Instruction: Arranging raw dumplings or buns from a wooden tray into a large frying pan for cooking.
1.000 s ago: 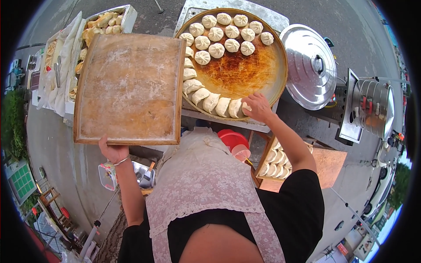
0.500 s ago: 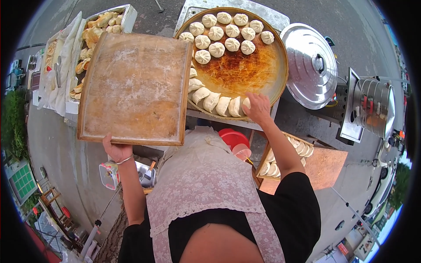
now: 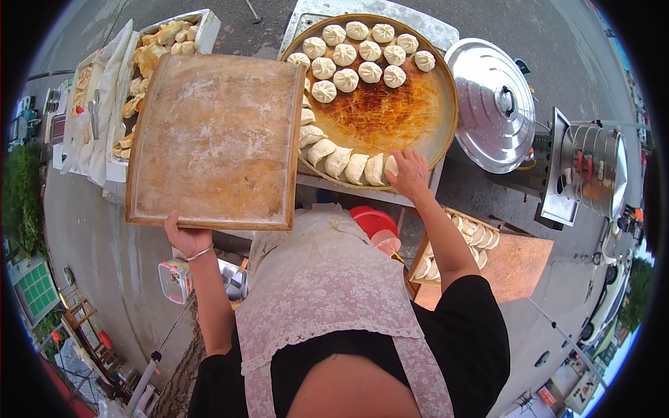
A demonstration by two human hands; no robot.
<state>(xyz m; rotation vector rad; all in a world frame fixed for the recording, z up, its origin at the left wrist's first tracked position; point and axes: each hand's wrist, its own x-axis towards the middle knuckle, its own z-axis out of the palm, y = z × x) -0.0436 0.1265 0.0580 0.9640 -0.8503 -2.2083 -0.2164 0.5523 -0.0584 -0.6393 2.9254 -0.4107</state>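
My left hand [image 3: 187, 237] grips the near edge of a square wooden board [image 3: 216, 139], dusted with flour, which lies level and covers the left rim of the round pan. Across the large round pan [image 3: 380, 111], my right hand [image 3: 410, 172] has its fingers closed around a pale dumpling [image 3: 391, 165] at the near right rim. Beside it, crescent-shaped dumplings [image 3: 338, 161] follow the pan's near left edge in a curved row. Pleated round buns [image 3: 369, 50] sit in rows over the far half. The pan's oily brown middle shows bare.
Right of the pan lies a big round metal lid [image 3: 495, 104], with stacked steamer rings [image 3: 592, 164] farther right. Trays of fried pastries [image 3: 150, 59] stand at the left. Below are a red basin [image 3: 373, 221] and a wooden tray of crescent dumplings [image 3: 474, 240].
The wooden board and my left hand have shifted very slightly. My right hand stays at the same spot on the pan's rim, still around the dumpling.
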